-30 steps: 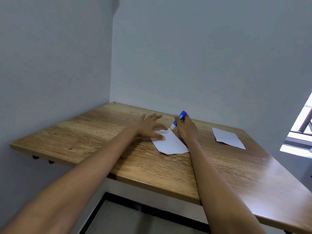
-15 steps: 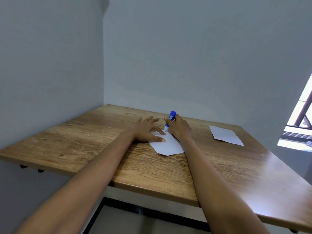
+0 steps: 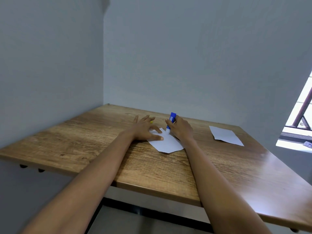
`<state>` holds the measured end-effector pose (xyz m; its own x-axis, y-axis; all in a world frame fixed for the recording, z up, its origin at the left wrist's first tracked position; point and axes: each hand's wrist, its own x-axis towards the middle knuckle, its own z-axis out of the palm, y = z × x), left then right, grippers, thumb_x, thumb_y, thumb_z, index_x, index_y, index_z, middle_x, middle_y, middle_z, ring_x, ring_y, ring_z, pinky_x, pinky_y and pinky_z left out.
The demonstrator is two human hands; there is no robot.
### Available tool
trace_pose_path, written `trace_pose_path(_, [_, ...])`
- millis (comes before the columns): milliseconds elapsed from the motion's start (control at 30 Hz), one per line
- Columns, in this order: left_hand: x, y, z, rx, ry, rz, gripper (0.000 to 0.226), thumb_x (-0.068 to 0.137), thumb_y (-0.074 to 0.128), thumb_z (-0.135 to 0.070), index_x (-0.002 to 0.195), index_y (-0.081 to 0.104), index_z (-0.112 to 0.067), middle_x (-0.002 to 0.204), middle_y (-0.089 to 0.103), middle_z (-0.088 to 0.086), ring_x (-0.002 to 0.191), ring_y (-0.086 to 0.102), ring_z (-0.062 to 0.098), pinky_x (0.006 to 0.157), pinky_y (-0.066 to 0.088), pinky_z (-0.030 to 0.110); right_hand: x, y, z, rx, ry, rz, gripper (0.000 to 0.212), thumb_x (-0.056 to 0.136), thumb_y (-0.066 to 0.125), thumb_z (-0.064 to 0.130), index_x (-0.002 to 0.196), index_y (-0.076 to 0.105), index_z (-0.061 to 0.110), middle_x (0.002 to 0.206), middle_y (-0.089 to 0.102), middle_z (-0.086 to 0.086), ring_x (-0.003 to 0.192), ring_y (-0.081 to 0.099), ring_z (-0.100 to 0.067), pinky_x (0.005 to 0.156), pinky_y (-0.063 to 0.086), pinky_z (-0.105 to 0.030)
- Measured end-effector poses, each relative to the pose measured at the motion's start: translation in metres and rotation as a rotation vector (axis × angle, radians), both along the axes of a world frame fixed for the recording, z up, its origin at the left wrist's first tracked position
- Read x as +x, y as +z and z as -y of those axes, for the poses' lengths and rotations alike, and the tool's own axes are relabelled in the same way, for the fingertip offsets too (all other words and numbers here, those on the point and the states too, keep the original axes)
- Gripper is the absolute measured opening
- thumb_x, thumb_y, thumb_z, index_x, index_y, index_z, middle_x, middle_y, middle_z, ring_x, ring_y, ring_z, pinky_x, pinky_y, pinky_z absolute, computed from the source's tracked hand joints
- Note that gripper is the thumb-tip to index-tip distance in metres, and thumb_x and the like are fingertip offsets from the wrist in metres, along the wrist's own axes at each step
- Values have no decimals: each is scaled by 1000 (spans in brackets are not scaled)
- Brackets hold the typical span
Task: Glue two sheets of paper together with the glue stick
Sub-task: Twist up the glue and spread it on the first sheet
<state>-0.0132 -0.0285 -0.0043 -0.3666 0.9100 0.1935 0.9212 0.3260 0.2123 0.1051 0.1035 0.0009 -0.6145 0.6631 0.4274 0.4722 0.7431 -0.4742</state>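
Observation:
A white sheet of paper lies on the wooden table near its middle. My left hand presses flat on the sheet's left edge, fingers spread. My right hand grips a blue glue stick, held nearly upright with its white tip down on the far part of the sheet. A second white sheet lies apart at the table's right, untouched. A small yellow thing peeks out beyond my left fingers; it may be the cap.
The table stands in a corner of two grey walls. A window with bars is at the far right. The table's front edge runs close below my forearms.
The glue stick has swung from tilted to nearly upright and its tip has slid left across the sheet. My left hand stays pressed on the paper. The camera has shifted slightly.

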Motion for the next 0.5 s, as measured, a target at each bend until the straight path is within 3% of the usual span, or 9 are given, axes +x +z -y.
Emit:
trace_pose_path(133, [-4, 1, 4, 6, 58, 1, 51, 79, 53, -66, 125, 54, -43, 160, 9, -2, 148, -6, 18, 113, -15, 56, 5, 1, 2, 1, 7, 7, 31, 95, 45, 46, 87, 47, 16, 71, 48, 5, 72, 49, -17, 57, 31, -28])
trace_pose_path(333, [-6, 2, 11, -15, 134, -26, 52, 81, 50, -67, 127, 52, -42, 161, 6, 1, 148, -7, 19, 111, -17, 56, 8, 1, 2, -41, 0, -9, 27, 93, 47, 41, 86, 49, 15, 74, 52, 2, 72, 50, -18, 62, 34, -30])
trace_pose_path(500, [-11, 0, 12, 5, 195, -32, 52, 79, 49, -69, 123, 54, -41, 160, 9, 4, 148, -4, 19, 111, -17, 57, 14, 3, 4, -72, -30, -23, 24, 90, 49, 36, 81, 50, 14, 65, 47, 6, 68, 48, -18, 56, 31, -29])
